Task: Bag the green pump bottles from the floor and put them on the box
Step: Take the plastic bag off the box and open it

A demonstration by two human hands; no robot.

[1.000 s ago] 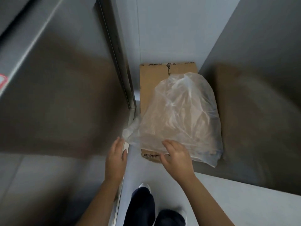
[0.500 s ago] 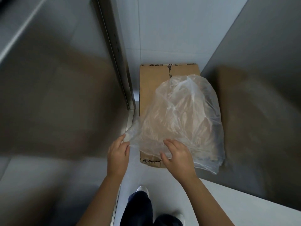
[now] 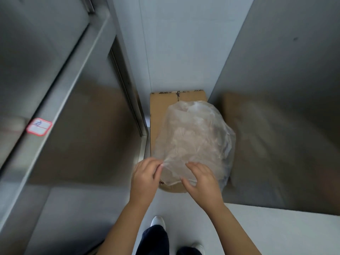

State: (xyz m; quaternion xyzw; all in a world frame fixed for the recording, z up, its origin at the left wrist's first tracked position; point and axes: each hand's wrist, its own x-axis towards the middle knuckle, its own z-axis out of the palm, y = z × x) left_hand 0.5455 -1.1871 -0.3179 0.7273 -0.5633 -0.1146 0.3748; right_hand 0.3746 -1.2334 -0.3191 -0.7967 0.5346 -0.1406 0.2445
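A clear plastic bag [image 3: 195,138] lies crumpled on top of a brown cardboard box [image 3: 159,115] that stands on the floor against the far wall. My left hand [image 3: 145,177] pinches the bag's near left edge between thumb and fingers. My right hand [image 3: 200,181] rests on the bag's near edge with its fingers spread and curled over the plastic. No green pump bottles are in view; the bag looks empty.
A shiny metal panel [image 3: 77,137] with a doorframe edge stands on the left, bearing a red-bordered label [image 3: 39,126]. Another metal wall [image 3: 285,126] closes the right side. My legs and white shoes [image 3: 157,220] stand on the pale floor below.
The view tilted and the label came into sight. My left hand moved right and took hold of the bag's edge. The bag has flattened and bunched toward my hands.
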